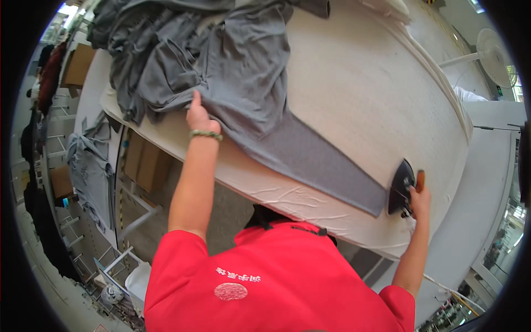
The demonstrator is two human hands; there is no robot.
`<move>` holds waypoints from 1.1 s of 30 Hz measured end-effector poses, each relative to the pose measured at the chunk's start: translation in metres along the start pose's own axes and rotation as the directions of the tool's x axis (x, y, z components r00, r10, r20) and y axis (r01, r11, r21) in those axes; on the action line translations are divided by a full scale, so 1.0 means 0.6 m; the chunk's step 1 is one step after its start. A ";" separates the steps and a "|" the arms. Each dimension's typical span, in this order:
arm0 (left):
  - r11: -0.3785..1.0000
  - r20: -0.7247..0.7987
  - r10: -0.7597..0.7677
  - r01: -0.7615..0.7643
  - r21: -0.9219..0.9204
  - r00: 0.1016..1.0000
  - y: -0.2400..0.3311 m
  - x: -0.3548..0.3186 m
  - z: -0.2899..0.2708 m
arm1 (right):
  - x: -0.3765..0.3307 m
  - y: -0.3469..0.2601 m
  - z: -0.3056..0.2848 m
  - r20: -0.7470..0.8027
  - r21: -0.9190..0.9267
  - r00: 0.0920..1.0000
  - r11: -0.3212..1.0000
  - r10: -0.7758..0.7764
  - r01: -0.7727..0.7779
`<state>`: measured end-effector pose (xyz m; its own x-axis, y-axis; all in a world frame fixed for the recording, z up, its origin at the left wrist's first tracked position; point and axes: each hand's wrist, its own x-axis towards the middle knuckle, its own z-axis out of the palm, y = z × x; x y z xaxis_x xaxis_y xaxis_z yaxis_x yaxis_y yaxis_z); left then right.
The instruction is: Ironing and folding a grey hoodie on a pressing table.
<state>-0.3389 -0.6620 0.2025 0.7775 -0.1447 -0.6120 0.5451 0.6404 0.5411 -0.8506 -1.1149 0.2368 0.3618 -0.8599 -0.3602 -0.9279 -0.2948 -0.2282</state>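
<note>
The grey garment (260, 94) lies spread across the white padded tabletop (376, 88), and its long axis runs on a slant: from the bunched, rumpled mass at the far left corner down to a flat, narrow strip that ends near my right side. That smooth strip is the part already lying flat against the cover; the heap at the other end is all folds, with more grey cloth piled behind it toward the far edge.

My left hand (198, 115) sits at the near edge of the bunched end, fingers closed on a fold of the cloth, thumb up, a beaded bracelet (206, 134) on the wrist. My right hand (420, 199) is at the opposite end, fingers wrapped around the brownish handle of the iron (401, 188). The iron's dark sole stands tipped up on edge, just touching the tip of the flat strip, point away from me.

So the garment stretches between my two hands, left end held, right end met by the iron. The iron lies well apart from the wrinkled part: that cloth is up and to the left of it, along the same slanted line as the strip. My left hand is by far the nearer to the folds; my right is nearer only to the smooth tail.

Beyond the tabletop, a white fan (492, 55) stands to the right, and cardboard boxes (77, 63) and another grey garment (91, 166) sit lower on the left.
</note>
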 end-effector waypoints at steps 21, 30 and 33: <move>0.768 0.382 0.339 -0.488 0.415 0.860 -0.100 -0.421 -0.084 | 0.048 -0.027 0.077 0.140 0.986 0.966 -0.059 -0.218 -0.157; 0.365 0.241 0.842 -0.838 0.405 0.483 0.287 -0.456 0.118 | -0.029 -0.100 -0.004 0.103 0.977 0.951 -0.149 -0.291 -0.152; 0.283 0.404 0.788 -0.856 0.433 0.465 0.424 -0.442 0.268 | -0.132 -0.122 0.013 0.101 0.992 0.898 -0.027 -0.428 -0.124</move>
<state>-0.3560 -0.5818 0.5951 0.9178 0.1324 0.3744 -0.3749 -0.0217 0.9268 -0.8106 -1.0219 0.2749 0.7310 -0.6043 -0.3171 0.0697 0.5284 -0.8461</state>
